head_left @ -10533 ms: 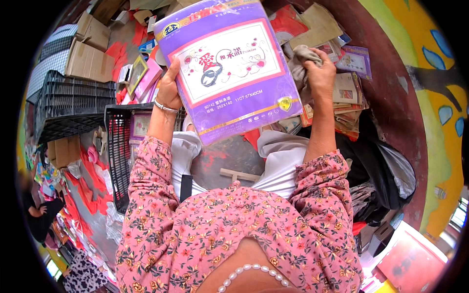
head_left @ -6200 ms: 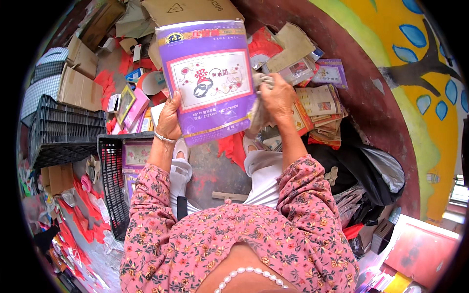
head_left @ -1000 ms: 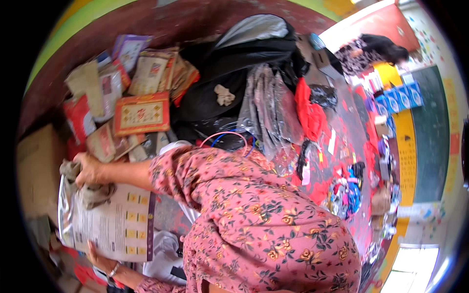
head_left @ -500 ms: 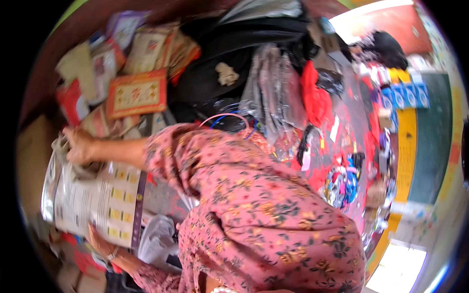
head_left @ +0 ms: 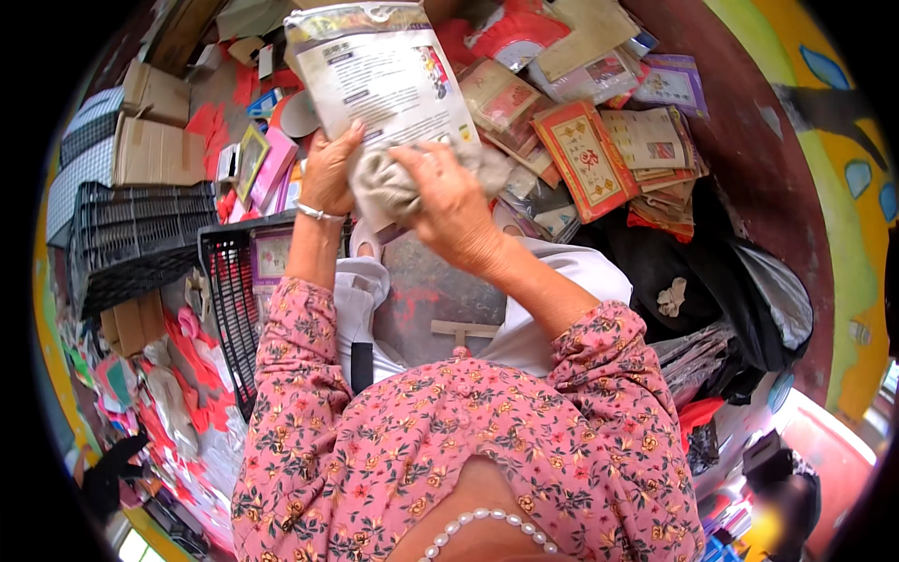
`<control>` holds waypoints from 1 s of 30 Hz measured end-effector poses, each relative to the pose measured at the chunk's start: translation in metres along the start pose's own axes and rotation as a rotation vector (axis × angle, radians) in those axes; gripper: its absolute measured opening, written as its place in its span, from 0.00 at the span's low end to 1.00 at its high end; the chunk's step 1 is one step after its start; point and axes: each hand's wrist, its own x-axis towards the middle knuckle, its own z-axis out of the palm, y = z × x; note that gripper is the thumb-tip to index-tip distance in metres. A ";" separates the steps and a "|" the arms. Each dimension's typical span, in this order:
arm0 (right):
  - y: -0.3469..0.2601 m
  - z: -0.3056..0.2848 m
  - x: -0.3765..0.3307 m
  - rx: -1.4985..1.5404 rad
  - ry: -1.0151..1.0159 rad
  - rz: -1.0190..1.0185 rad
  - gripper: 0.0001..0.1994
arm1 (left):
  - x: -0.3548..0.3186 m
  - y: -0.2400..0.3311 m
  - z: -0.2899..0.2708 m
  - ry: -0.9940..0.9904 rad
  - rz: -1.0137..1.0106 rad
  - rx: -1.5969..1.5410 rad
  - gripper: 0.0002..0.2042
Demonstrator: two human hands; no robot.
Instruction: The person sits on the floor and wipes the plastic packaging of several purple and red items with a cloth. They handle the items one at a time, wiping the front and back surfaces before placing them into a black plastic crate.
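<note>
A flat white plastic package [head_left: 384, 80] with printed text and a small hook at its far end is held up in front of me. My left hand [head_left: 330, 173] grips its left edge near the bottom, thumb on the front; the fingers behind are hidden. Bunched in my right hand [head_left: 445, 201] is a beige-grey cloth [head_left: 384, 184], pressed against the lower front of the package. To the right of the package lies a red-bordered booklet [head_left: 588, 161] on a pile of other flat packets.
A black plastic crate [head_left: 229, 309] stands at my left, with stacked black crates [head_left: 140, 234] and cardboard boxes [head_left: 161, 150] beyond. At right lies black sheeting [head_left: 655, 267] with a crumpled pale scrap [head_left: 671, 296]. A small wooden stool edge [head_left: 465, 329] shows between my legs.
My view has swung round. The package now stands in front of me instead of off to one side; the cloth has moved from its far end to its lower front.
</note>
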 end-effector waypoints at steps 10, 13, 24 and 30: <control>0.029 -0.021 -0.002 -0.192 -0.008 0.168 0.18 | 0.003 0.011 -0.024 -0.092 -0.066 -0.457 0.19; 0.076 -0.044 0.005 -0.277 0.146 0.400 0.17 | 0.005 0.017 -0.030 0.016 0.009 -0.419 0.20; 0.078 -0.033 0.039 -0.202 0.379 0.050 0.11 | 0.012 -0.006 -0.031 -0.176 -0.232 -0.318 0.19; 0.031 -0.037 0.021 -0.060 0.122 0.042 0.17 | 0.011 -0.003 -0.017 -0.143 -0.218 -0.171 0.19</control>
